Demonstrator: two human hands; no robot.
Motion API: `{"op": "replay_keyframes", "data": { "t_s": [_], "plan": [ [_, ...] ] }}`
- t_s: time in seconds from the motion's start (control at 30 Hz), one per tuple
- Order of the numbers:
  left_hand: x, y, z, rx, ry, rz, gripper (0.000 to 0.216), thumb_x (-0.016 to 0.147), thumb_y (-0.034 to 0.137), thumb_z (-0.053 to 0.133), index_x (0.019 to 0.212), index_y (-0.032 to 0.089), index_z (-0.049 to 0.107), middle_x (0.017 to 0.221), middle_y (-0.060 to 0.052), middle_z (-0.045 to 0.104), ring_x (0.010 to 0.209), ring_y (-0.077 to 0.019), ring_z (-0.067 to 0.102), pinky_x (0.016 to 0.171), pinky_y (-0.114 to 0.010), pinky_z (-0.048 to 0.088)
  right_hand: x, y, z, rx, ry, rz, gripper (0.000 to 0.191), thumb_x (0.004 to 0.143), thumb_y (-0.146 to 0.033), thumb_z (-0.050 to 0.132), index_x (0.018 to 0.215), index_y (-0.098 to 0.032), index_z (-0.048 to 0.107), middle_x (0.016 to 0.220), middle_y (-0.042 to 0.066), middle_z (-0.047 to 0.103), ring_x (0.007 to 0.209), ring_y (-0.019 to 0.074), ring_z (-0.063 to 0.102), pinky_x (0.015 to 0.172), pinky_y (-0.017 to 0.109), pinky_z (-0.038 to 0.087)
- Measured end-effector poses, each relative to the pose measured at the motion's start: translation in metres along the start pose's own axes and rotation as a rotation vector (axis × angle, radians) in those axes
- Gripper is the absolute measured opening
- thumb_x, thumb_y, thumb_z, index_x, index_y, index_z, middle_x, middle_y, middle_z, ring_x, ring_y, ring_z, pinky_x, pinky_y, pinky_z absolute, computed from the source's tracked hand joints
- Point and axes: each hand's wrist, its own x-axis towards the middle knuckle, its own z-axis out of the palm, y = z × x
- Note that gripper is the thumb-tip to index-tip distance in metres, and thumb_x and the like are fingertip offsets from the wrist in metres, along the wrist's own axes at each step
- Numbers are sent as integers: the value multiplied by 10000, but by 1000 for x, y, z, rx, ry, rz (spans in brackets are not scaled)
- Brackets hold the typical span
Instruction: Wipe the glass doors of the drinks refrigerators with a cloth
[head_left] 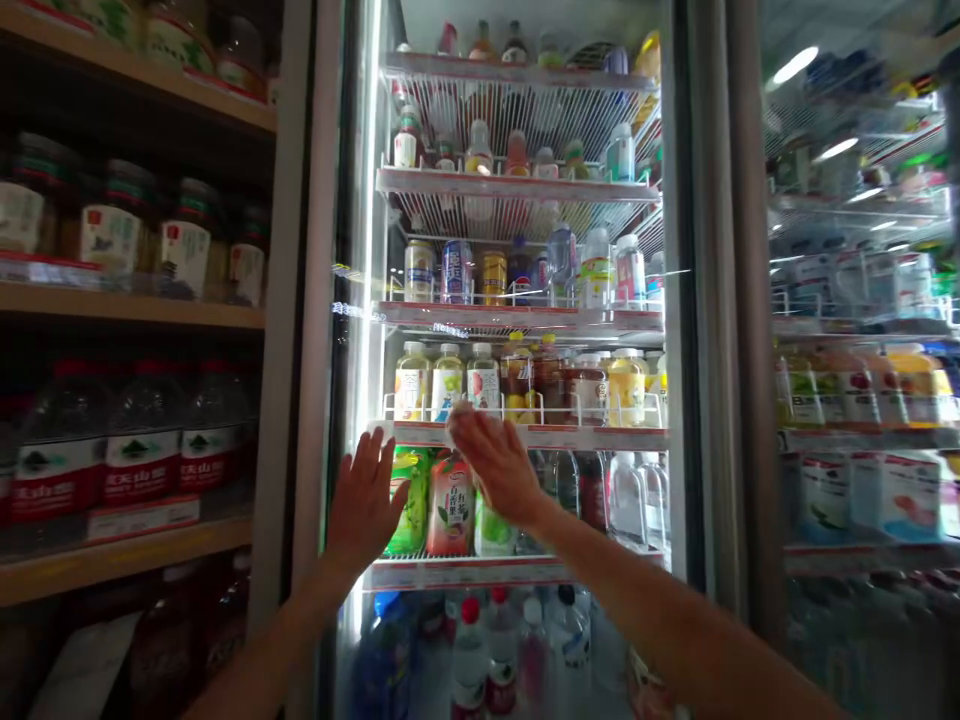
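Glass-fronted drinks cooler (679, 300), wire shelves packed with upright bottles. On the second shelf from the bottom (465, 572): green bottle (409, 500) and pink-labelled tea bottle (450, 510), long axes vertical. Left hand (364, 505) just left of the green bottle, fingers spread, gripping nothing. Right hand (496, 465) nearer, laid across the tea bottle's top, fingers extended, apparently empty.

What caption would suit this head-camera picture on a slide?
In a lit drinks fridge, left hand beside a green bottle, right hand by a pink bottle.
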Motion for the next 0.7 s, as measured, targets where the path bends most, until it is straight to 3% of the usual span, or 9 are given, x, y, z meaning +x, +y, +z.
{"op": "replay_keyframes", "data": {
  "t_s": [0.07, 0.23, 0.3, 0.4, 0.43, 0.47, 0.6, 0.7],
  "plan": [
    [-12, -9, -3, 5, -32, -2, 595, 899, 381, 328, 1423, 133, 196, 1470, -147, 276, 1389, -252, 179, 1094, -463, 239, 0, -11, 2, 27, -41, -154, 624, 862, -169, 406, 1446, -248, 200, 1476, -23, 310, 1371, 203, 191, 1129, 445, 155],
    [-41, -27, -11, 61, -72, -42, 578, 888, 366, 332, 1394, 97, 265, 1460, -170, 287, 1376, -282, 214, 1072, -491, 264, 43, -7, 1, 10, 33, 296, 628, 851, -164, 406, 1445, -219, 210, 1513, 22, 216, 1388, 265, 142, 1114, 510, 147],
    [-51, -31, -14, 75, -95, -54, 573, 884, 355, 337, 1391, 97, 276, 1460, -167, 287, 1375, -281, 217, 1070, -488, 268, 43, -26, 9, 45, 1, 176, 655, 825, -133, 418, 1443, -207, 216, 1511, 33, 220, 1386, 262, 163, 1117, 495, 150],
    [-64, -37, -22, 90, -124, -75, 577, 882, 356, 334, 1398, 105, 269, 1459, -162, 292, 1370, -277, 233, 1073, -491, 260, 27, -68, 22, 145, -66, -226, 654, 806, -111, 423, 1430, -208, 253, 1484, 27, 297, 1367, 207, 235, 1130, 426, 156],
    [-67, -40, -25, 95, -135, -91, 583, 883, 360, 331, 1403, 106, 260, 1460, -159, 293, 1368, -279, 238, 1075, -497, 253, 26, -78, 25, 167, -77, -284, 642, 806, -104, 419, 1423, -208, 271, 1478, 25, 311, 1361, 196, 249, 1132, 418, 154],
    [-70, -43, -28, 97, -145, -107, 588, 883, 362, 328, 1407, 108, 250, 1461, -154, 293, 1366, -282, 242, 1077, -503, 247, 29, -84, 27, 180, -83, -270, 631, 807, -98, 414, 1416, -204, 285, 1478, 27, 309, 1362, 197, 248, 1132, 424, 148],
    [-73, -50, -37, 109, -187, -147, 602, 884, 369, 314, 1421, 117, 217, 1465, -143, 289, 1364, -294, 244, 1078, -528, 234, 58, -94, 29, 177, -71, 59, 613, 820, -99, 397, 1418, -170, 283, 1501, 58, 248, 1382, 254, 193, 1120, 505, 113],
    [-77, -50, -40, 126, -199, -149, 611, 886, 379, 305, 1425, 109, 202, 1460, -157, 293, 1361, -296, 252, 1072, -528, 246, 41, -114, 32, 217, -97, -125, 604, 830, -94, 379, 1419, -172, 273, 1503, 46, 246, 1367, 212, 237, 1126, 435, 162]
  ]
}}
